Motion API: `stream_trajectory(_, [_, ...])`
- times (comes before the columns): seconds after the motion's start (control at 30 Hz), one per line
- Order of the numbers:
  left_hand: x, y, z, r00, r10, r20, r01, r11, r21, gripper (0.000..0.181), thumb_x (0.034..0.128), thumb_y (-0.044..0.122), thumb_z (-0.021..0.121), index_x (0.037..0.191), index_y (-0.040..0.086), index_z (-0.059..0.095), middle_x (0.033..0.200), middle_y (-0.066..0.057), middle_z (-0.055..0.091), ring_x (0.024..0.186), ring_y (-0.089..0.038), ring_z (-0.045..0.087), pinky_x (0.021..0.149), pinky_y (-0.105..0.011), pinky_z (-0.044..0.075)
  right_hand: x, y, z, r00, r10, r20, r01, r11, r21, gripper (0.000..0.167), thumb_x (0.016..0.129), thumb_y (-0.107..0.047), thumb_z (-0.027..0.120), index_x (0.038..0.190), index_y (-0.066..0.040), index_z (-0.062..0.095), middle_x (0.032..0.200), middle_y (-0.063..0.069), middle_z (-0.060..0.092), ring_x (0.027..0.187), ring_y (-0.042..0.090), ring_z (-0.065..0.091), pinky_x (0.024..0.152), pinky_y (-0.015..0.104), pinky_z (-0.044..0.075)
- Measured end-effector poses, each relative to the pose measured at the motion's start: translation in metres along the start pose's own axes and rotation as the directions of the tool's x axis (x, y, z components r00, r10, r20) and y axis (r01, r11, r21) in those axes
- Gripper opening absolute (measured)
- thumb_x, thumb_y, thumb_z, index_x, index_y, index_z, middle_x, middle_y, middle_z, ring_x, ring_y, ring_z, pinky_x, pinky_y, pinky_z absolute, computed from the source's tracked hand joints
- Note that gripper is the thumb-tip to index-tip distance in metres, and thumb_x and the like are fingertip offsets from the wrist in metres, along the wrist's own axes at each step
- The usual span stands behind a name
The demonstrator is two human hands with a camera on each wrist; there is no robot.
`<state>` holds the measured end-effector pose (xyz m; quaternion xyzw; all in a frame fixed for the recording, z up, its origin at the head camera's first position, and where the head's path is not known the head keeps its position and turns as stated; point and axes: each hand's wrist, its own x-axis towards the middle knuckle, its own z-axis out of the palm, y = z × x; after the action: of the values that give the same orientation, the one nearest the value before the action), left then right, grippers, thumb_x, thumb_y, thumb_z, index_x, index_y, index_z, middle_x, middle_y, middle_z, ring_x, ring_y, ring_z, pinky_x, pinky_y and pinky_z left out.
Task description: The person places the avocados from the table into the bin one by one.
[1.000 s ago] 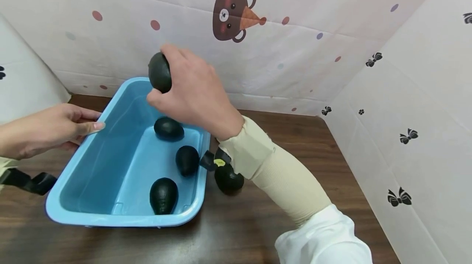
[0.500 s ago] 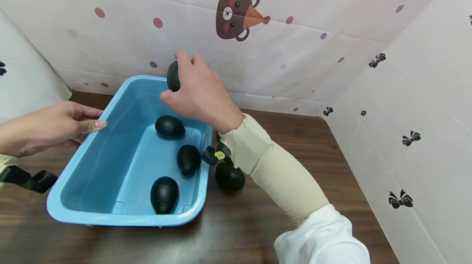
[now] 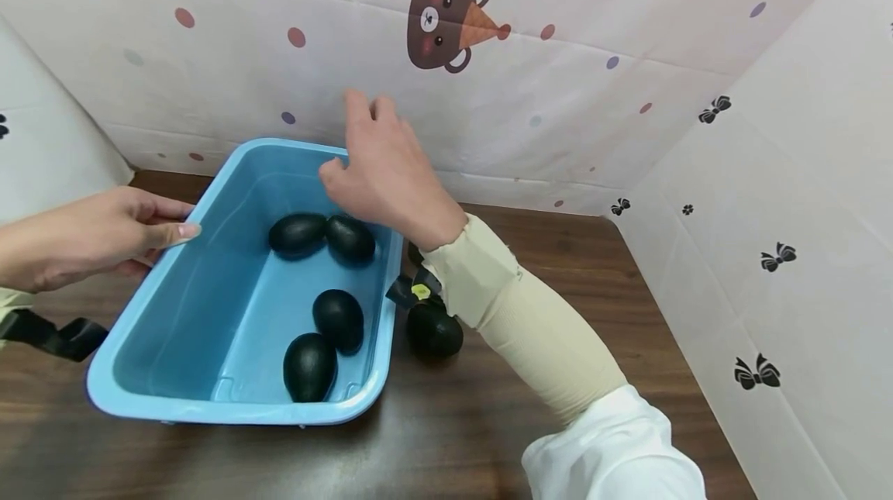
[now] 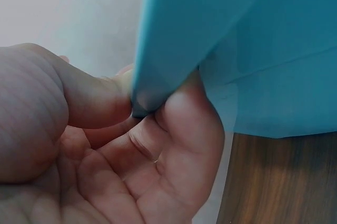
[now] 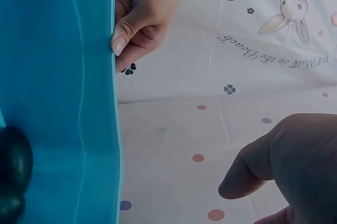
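A light blue plastic basin [image 3: 237,412] stands on the wooden table. My left hand [image 3: 105,236] grips its left rim, and in the left wrist view thumb and fingers [image 4: 189,145] pinch the rim [image 4: 152,87]. Inside lie several dark green avocados: two touch near the back [image 3: 297,235] [image 3: 350,239], and two touch near the front [image 3: 338,320] [image 3: 310,367]. Above the basin's back right corner is my right hand [image 3: 394,167], holding nothing, thumb and fingers apart. The right wrist view shows its thumb [image 5: 247,174] beside the basin's wall [image 5: 97,103].
Outside the basin's right side, another dark avocado [image 3: 434,329] rests on the brown table [image 3: 544,275], with part of one more behind the right wrist strap. Printed sheets [image 3: 558,97] rise behind the table and at both sides.
The avocado held by my right hand is now in the basin, and that hand has let go after moving right. Avocados inside have shifted into touching pairs. The left hand keeps its grip.
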<state>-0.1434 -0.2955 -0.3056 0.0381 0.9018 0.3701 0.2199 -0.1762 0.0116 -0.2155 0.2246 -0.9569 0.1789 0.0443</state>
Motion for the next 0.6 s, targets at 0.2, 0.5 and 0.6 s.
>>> stream_trajectory(0.2, [0.0,0.001,0.001,1.0,-0.001,-0.011,0.001,1.0,0.011,0.061,0.1118,0.028,0.046,0.155,-0.012,0.031,0.115,-0.023,0.074,0.086,-0.025,0.074,0.079,-0.058,0.065,-0.008,0.006,0.0,1.0,-0.019,0.013,0.019,1.0,-0.001,0.071,0.099,-0.027,0.057,0.162,-0.016,0.027,0.15,0.008,0.046,0.124,0.02,0.049,0.103,0.036,0.05])
stream_trajectory(0.5, [0.004,-0.006,0.001,1.0,0.001,-0.017,-0.001,1.0,-0.004,0.063,0.1111,0.033,0.048,0.156,-0.009,0.033,0.115,-0.018,0.075,0.087,-0.026,0.075,0.08,-0.057,0.065,-0.037,0.028,0.0,0.997,-0.074,0.019,0.074,0.997,0.01,0.067,0.1,-0.03,0.059,0.16,-0.014,0.034,0.157,0.007,0.045,0.134,0.021,0.048,0.115,0.043,0.05])
stream_trajectory(0.6, [0.002,-0.003,0.001,1.0,0.004,-0.017,-0.004,1.0,-0.002,0.062,0.1115,0.031,0.047,0.155,-0.01,0.033,0.113,-0.019,0.075,0.086,-0.026,0.075,0.08,-0.057,0.065,-0.054,0.041,0.002,0.993,-0.115,-0.004,0.115,0.993,0.019,0.061,0.1,-0.03,0.061,0.155,-0.012,0.043,0.153,0.007,0.05,0.128,0.022,0.052,0.109,0.044,0.053])
